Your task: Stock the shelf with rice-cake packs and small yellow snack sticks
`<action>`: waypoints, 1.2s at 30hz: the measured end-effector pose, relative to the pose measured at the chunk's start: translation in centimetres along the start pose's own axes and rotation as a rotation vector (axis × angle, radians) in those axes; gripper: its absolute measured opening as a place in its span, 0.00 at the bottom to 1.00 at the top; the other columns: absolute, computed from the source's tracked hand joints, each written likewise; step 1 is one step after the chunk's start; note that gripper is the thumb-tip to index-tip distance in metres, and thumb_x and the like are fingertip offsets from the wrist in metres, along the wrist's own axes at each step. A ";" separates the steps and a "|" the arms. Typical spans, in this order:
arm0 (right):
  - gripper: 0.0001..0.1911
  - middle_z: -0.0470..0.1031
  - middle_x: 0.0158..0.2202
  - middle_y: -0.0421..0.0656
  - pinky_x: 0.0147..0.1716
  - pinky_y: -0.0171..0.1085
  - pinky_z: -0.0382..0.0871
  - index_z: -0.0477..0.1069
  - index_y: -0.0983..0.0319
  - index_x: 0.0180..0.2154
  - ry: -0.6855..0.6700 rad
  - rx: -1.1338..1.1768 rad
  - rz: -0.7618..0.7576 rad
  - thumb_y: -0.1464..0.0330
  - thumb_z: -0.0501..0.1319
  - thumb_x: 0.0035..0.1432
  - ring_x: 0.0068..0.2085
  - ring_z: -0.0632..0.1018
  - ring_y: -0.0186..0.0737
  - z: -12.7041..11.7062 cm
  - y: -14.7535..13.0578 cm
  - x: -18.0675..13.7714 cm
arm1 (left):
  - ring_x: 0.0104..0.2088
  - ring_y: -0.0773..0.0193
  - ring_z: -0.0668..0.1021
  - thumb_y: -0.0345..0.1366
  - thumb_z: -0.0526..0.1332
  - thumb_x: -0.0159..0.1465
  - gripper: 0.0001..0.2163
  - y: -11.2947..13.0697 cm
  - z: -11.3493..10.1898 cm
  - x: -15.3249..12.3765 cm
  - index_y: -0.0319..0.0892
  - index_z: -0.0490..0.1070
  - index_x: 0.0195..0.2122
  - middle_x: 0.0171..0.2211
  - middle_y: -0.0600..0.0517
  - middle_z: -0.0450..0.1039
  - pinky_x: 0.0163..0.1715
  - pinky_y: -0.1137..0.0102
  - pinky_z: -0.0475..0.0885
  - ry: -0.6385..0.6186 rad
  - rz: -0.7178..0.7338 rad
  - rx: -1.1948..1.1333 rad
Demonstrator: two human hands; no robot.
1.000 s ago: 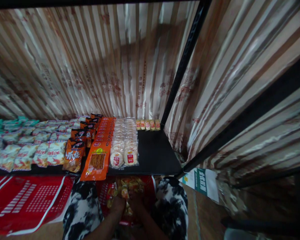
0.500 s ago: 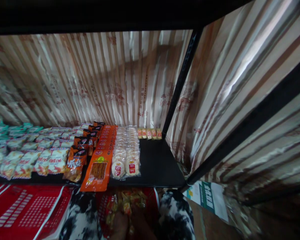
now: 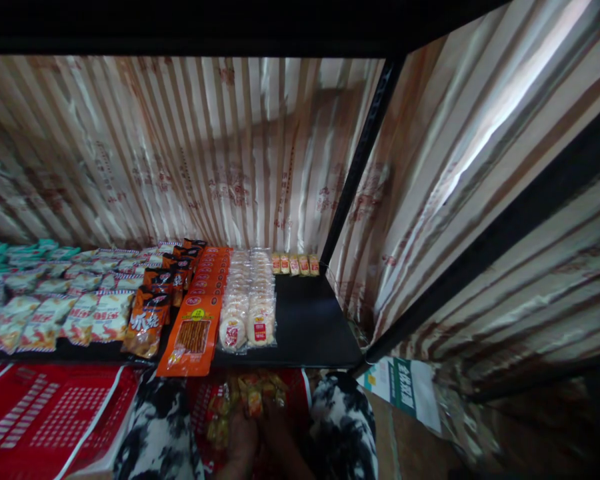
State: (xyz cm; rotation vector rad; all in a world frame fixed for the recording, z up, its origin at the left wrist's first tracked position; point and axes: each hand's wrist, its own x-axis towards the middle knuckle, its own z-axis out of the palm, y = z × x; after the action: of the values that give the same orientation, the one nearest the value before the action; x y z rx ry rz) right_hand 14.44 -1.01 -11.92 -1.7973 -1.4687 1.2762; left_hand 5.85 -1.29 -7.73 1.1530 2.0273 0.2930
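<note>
In the head view, my left hand [image 3: 243, 432] and my right hand [image 3: 279, 430] are close together inside a red basket [image 3: 299, 400] between my knees. Their fingers are curled in on small gold-wrapped snack packets [image 3: 253, 403], gripping a few from either side. More gold packets [image 3: 219, 427] lie around them in the basket. Dim light and blur hide the fingertips. Above, a short row of similar small packets [image 3: 295, 265] stands at the back right of the black shelf [image 3: 310, 320].
Left of that row lie clear-wrapped round crackers [image 3: 245, 327], orange stick-snack packs [image 3: 195, 333], brown-black bags [image 3: 150, 320] and white snack bags [image 3: 80, 313]. Another red basket [image 3: 75, 413] stands at lower left. Black posts [image 3: 363, 160] frame the shelf; striped sheeting [image 3: 230, 153] hangs behind.
The view has shifted slightly, so the shelf goods sit a little further left and higher. Both hands stay among the gold packets, with one packet now showing more upright between them.
</note>
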 end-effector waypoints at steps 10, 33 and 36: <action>0.24 0.67 0.54 0.56 0.53 0.39 0.61 0.64 0.70 0.53 0.057 -0.177 0.096 0.70 0.50 0.55 0.55 0.69 0.46 -1.1 -1.7 -1.4 | 0.56 0.66 0.66 0.27 0.43 0.65 0.19 0.7 0.0 -0.8 0.32 0.65 0.53 0.56 0.44 0.64 0.57 0.75 0.56 -0.035 0.057 0.032; 0.21 0.74 0.47 0.51 0.49 0.40 0.67 0.68 0.65 0.48 0.320 0.068 -0.179 0.65 0.52 0.53 0.48 0.74 0.44 -5.5 -2.7 -4.0 | 0.43 0.60 0.73 0.40 0.43 0.61 0.17 3.3 0.3 -3.7 0.39 0.67 0.40 0.41 0.43 0.71 0.47 0.66 0.66 0.092 0.373 -0.447; 0.21 0.74 0.47 0.50 0.48 0.39 0.68 0.69 0.64 0.47 0.380 0.058 -0.213 0.64 0.52 0.54 0.48 0.75 0.44 -6.0 -2.8 -4.0 | 0.44 0.60 0.73 0.40 0.43 0.61 0.17 3.9 0.2 -4.0 0.38 0.66 0.41 0.43 0.43 0.70 0.48 0.67 0.66 0.105 0.429 -0.461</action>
State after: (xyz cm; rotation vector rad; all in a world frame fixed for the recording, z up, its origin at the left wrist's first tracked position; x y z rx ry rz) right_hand 18.44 -2.86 -5.55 -1.6797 -1.3484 0.8106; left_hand 9.63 -2.36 -3.83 1.2743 1.6530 0.9955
